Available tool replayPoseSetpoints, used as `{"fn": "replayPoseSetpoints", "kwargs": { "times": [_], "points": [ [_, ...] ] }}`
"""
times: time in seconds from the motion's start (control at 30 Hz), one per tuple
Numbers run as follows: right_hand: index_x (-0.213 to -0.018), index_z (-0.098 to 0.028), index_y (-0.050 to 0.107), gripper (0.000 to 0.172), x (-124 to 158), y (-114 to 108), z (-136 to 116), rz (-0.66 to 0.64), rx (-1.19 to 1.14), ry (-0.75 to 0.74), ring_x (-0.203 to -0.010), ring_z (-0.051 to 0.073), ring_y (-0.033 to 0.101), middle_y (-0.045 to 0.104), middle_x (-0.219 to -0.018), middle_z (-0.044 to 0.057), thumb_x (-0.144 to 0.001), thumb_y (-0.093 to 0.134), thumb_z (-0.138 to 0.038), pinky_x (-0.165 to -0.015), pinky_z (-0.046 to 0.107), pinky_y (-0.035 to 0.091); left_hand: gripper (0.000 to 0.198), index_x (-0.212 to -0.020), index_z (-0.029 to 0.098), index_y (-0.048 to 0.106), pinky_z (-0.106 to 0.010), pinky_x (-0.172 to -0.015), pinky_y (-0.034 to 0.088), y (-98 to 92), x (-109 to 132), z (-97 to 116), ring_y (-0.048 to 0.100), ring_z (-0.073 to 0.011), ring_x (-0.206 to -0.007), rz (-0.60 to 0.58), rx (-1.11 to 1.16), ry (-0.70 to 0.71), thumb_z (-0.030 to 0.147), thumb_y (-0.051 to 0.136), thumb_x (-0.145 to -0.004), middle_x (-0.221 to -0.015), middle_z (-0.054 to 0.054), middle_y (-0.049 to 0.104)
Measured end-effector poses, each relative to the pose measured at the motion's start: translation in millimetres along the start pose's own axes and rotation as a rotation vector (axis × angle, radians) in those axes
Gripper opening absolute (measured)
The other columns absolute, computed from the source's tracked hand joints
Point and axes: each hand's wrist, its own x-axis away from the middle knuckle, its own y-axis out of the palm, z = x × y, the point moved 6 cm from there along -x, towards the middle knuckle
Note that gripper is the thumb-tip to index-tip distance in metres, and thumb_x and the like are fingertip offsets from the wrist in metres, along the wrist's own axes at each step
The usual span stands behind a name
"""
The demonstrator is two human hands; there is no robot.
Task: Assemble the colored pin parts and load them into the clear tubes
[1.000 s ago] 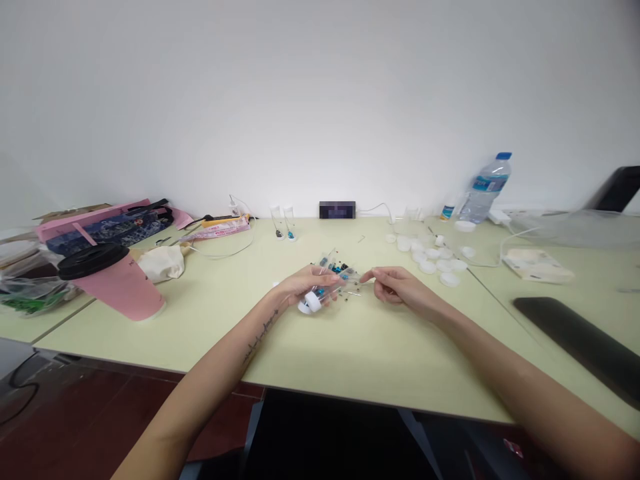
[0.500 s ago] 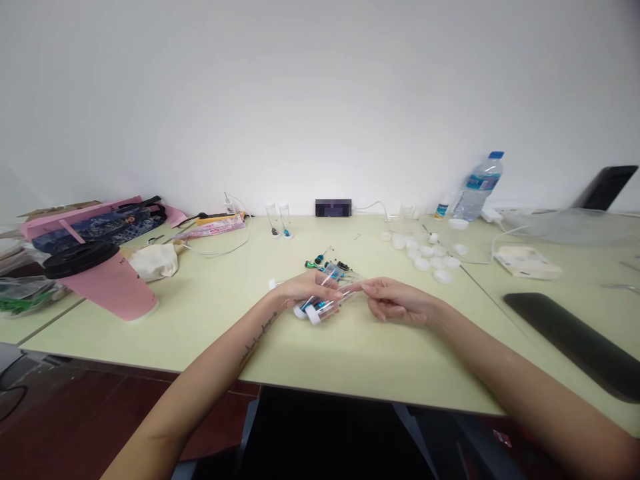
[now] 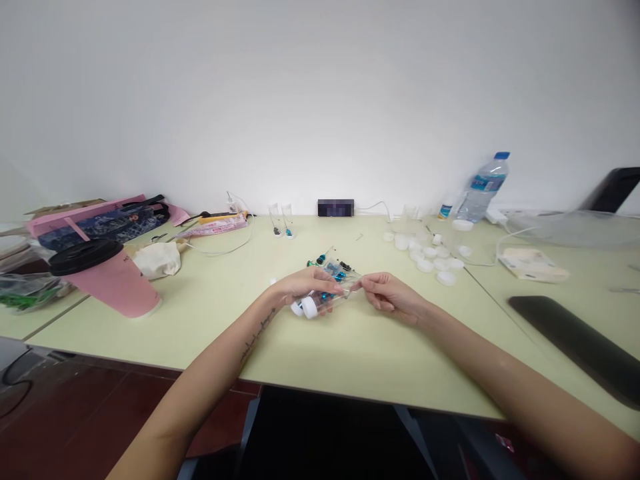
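Observation:
My left hand is closed round a clear plastic tube with a white cap, which lies tilted with its capped end toward me. Another white cap shows right beside it, partly hidden. At the tube's far end, my right hand pinches with thumb and forefinger; what is between the fingertips is too small to make out. Just beyond both hands lies a loose pile of small metallic pieces in blue, green and black, with thin stems. Two clear tubes with such pieces inside stand upright near the wall.
Many white caps lie at the back right, near a leaning water bottle. A pink cup with a black lid stands tilted-looking at left. A dark flat case lies at right. A phone-like screen leans against the wall.
The capped tube in my left hand has shifted slightly up and left. My right hand stays at its far end, moved very little. The view has turned slightly left.

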Motion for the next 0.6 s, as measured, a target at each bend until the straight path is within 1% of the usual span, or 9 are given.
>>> {"fn": "replayPoseSetpoints", "kwargs": {
  "times": [0.13,0.2,0.27,0.33,0.43,0.53,0.6],
  "points": [
    [-0.087,-0.011,0.072,0.032,-4,-6,-2,0.062,-0.008,-0.068,-0.037,0.001,0.028,0.052,-0.047,-0.003,-0.081,0.067,-0.043,-0.035,0.017,0.015,0.041,-0.082,0.013,0.064,-0.022,-0.042,0.042,-7.4,-1,0,0.059,-0.0144,-0.045,0.027,0.019,0.007,0.049,0.074,-0.066,-0.055,-0.003,0.064],
    [-0.079,-0.011,0.071,0.031,-5,-17,-2,0.151,-0.056,-0.113,-0.039,0.002,0.032,0.054,-0.051,-0.002,-0.078,0.070,-0.043,-0.035,0.015,0.017,0.042,-0.083,0.013,0.065,-0.022,-0.041,0.042,-14.6,3,0,0.057,-0.0134,-0.044,0.037,0.008,0.009,0.050,0.074,-0.065,-0.056,-0.003,0.063],
    [-0.073,-0.011,0.070,0.030,-5,-32,-2,0.279,-0.077,-0.137,-0.044,0.002,0.039,0.058,-0.057,0.000,-0.077,0.071,-0.041,-0.035,0.013,0.024,0.042,-0.085,0.013,0.065,-0.022,-0.044,0.043,-25.1,13,3,0.055,-0.0119,-0.044,0.061,-0.044,0.017,0.050,0.073,-0.066,-0.056,-0.001,0.062],
    [-0.072,-0.011,0.070,0.027,-4,-44,1,0.372,-0.058,-0.116,-0.049,0.004,0.047,0.063,-0.063,0.004,-0.078,0.071,-0.037,-0.039,0.012,0.033,0.039,-0.082,0.013,0.066,-0.022,-0.045,0.043,-37.0,25,9,0.054,-0.0108,-0.045,0.104,-0.171,0.007,0.048,0.073,-0.066,-0.054,0.000,0.060],
    [-0.072,-0.009,0.070,0.023,-6,-49,7,0.399,-0.024,-0.058,-0.056,0.007,0.056,0.068,-0.069,0.009,-0.081,0.068,-0.030,-0.045,0.014,0.042,0.037,-0.077,0.014,0.066,-0.020,-0.041,0.037,-50.4,42,20,0.053,-0.0117,-0.045,0.174,-0.482,-0.107,0.048,0.073,-0.064,-0.056,-0.002,0.062],
    [-0.075,-0.009,0.071,0.020,-8,-43,11,0.393,0.004,-0.021,-0.061,0.010,0.061,0.070,-0.075,0.012,-0.084,0.064,-0.026,-0.050,0.016,0.047,0.034,-0.074,0.017,0.067,-0.021,-0.041,0.034,-51.7,47,35,0.055,-0.0139,-0.049,0.204,-0.771,-0.213,0.047,0.072,-0.060,-0.059,-0.003,0.065],
    [-0.080,-0.009,0.070,0.018,-9,-38,11,0.386,0.031,-0.019,-0.064,0.011,0.062,0.071,-0.079,0.013,-0.085,0.062,-0.024,-0.054,0.016,0.049,0.033,-0.072,0.017,0.067,-0.022,-0.042,0.033,-48.1,44,46,0.053,-0.0142,-0.049,0.207,-0.931,-0.245,0.047,0.072,-0.059,-0.058,-0.004,0.065]
  ]
}}
